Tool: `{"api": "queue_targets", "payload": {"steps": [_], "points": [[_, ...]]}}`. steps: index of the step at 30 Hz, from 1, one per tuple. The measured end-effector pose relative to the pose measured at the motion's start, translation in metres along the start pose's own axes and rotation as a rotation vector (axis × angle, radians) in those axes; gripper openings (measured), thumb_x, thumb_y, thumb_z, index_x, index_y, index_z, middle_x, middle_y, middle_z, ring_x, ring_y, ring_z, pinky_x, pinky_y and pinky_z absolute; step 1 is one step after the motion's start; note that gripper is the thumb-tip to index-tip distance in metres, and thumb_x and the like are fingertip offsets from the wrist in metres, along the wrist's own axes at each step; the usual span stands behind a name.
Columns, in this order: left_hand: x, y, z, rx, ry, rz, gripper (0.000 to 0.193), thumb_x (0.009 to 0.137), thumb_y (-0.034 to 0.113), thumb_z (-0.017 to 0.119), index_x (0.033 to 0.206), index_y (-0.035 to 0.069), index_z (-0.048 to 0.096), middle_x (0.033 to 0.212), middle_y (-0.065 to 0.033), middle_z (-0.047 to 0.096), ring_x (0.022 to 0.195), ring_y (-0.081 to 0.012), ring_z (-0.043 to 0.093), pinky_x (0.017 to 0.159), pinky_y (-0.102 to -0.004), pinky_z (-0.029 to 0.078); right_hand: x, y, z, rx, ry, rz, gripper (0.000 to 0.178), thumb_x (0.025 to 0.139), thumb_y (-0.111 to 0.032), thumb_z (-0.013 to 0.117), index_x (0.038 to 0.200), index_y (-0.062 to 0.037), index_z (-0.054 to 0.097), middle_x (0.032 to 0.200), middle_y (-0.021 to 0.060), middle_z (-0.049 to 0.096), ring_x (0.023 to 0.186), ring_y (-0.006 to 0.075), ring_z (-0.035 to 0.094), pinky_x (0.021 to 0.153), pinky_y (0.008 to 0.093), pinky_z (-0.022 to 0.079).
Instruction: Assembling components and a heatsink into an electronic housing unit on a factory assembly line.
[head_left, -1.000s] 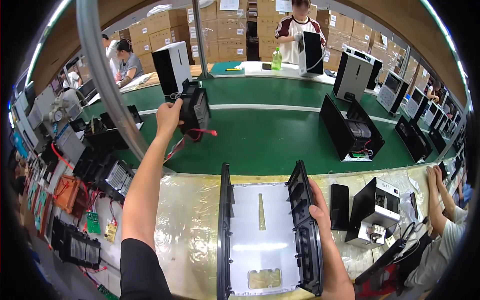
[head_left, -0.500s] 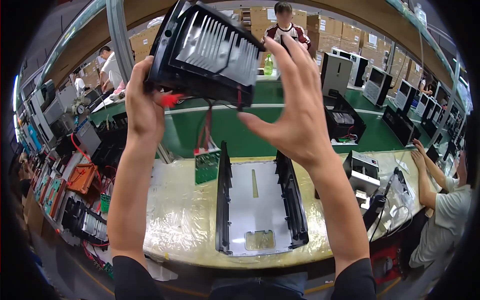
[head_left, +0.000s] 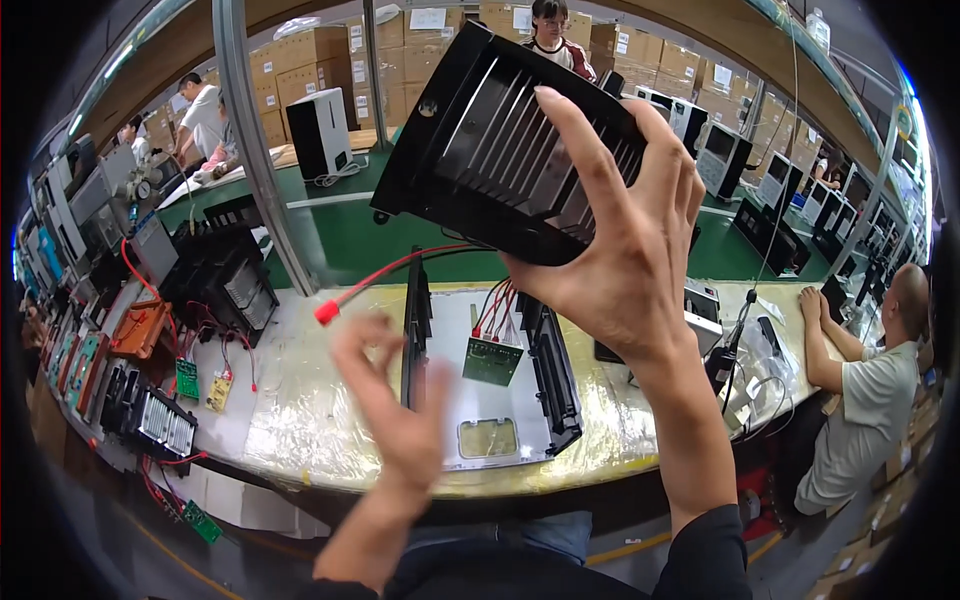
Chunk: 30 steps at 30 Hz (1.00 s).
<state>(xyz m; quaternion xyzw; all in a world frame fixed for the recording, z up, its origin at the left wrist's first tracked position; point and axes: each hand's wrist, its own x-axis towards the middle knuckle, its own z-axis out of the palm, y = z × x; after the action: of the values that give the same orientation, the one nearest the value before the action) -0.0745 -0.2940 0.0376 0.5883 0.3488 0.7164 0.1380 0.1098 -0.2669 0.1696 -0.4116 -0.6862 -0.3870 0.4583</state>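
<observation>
My right hand (head_left: 630,260) grips a black housing with a slatted metal heatsink (head_left: 480,140), held tilted above the bench. A red and a black wire run out from under it to a red connector (head_left: 327,312) on the left. More wires hang from it to a green circuit board (head_left: 492,362), which dangles over an open casing with black side walls and a pale base (head_left: 520,430). Just below the red connector is my left hand (head_left: 400,410), empty as far as I can see. Motion smears its fingers.
More finned black units (head_left: 170,425) and circuit boards crowd the left side. A metal post (head_left: 258,150) rises at the bench's far left. Beyond runs a green conveyor (head_left: 350,240) with finished machines. A co-worker (head_left: 875,400) sits at the right, near cables and plastic bags.
My left hand has let go of the housing and dropped toward the casing. My right hand has closed on the housing, now turned and farther right. The circuit board has swung right.
</observation>
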Motion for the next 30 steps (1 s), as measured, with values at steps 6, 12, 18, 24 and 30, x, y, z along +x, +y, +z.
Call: {"api": "queue_targets", "payload": {"steps": [6, 12, 18, 24, 30], "points": [[-0.068, -0.017, 0.047, 0.332, -0.064, 0.096, 0.067, 0.069, 0.019, 0.092, 0.113, 0.001, 0.045, 0.125, -0.0248, 0.043, 0.113, -0.0403, 0.049, 0.093, -0.0443, 0.045, -0.007, -0.003, -0.026, -0.026, -0.066, -0.002, 0.105, 0.048, -0.029, 0.092, 0.146, -0.0275, 0.053, 0.135, 0.0231, 0.046, 0.127, 0.0391, 0.045, 0.108, 0.0479, 0.032], [-0.09, -0.018, -0.011, 0.228, -0.279, 0.121, 0.059, 0.069, 0.005, 0.089, 0.118, -0.003, 0.057, 0.127, -0.0262, 0.06, 0.112, -0.0396, 0.062, 0.095, -0.0411, 0.05, -0.018, 0.007, -0.046, 0.169, -0.365, -0.002, 0.101, 0.046, -0.023, 0.088, 0.142, -0.025, 0.057, 0.136, 0.0234, 0.046, 0.126, 0.0415, 0.046, 0.108, 0.0499, 0.033], [-0.096, -0.02, -0.038, 0.217, -0.5, 0.113, 0.052, 0.07, 0.001, 0.085, 0.117, -0.002, 0.061, 0.131, -0.0256, 0.06, 0.118, -0.0395, 0.061, 0.107, -0.0463, 0.043, -0.04, -0.005, -0.018, 0.174, -0.602, -0.182, 0.086, 0.051, -0.025, 0.084, 0.135, -0.0251, 0.062, 0.133, 0.0251, 0.048, 0.125, 0.0412, 0.046, 0.105, 0.0502, 0.034], [-0.113, -0.024, -0.047, -0.547, -0.412, -0.568, 0.054, 0.078, 0.004, 0.083, 0.125, -0.001, 0.056, 0.141, -0.0227, 0.054, 0.131, -0.0296, 0.052, 0.114, -0.0442, 0.035, -0.047, -0.024, 0.002, 0.168, -0.593, -0.181, 0.079, 0.054, -0.018, 0.082, 0.13, -0.0236, 0.063, 0.13, 0.0227, 0.05, 0.12, 0.0388, 0.048, 0.102, 0.0489, 0.035], [-0.111, -0.017, -0.053, -0.928, -0.43, -0.877, 0.071, 0.088, 0.043, 0.077, 0.135, -0.002, 0.05, 0.138, -0.0221, 0.054, 0.123, -0.033, 0.059, 0.109, -0.0535, 0.045, -0.023, -0.035, -0.01, 0.233, -0.41, -0.102, 0.067, 0.055, -0.014, 0.079, 0.12, -0.0171, 0.066, 0.11, 0.0204, 0.056, 0.107, 0.0358, 0.055, 0.092, 0.0474, 0.039]]}}
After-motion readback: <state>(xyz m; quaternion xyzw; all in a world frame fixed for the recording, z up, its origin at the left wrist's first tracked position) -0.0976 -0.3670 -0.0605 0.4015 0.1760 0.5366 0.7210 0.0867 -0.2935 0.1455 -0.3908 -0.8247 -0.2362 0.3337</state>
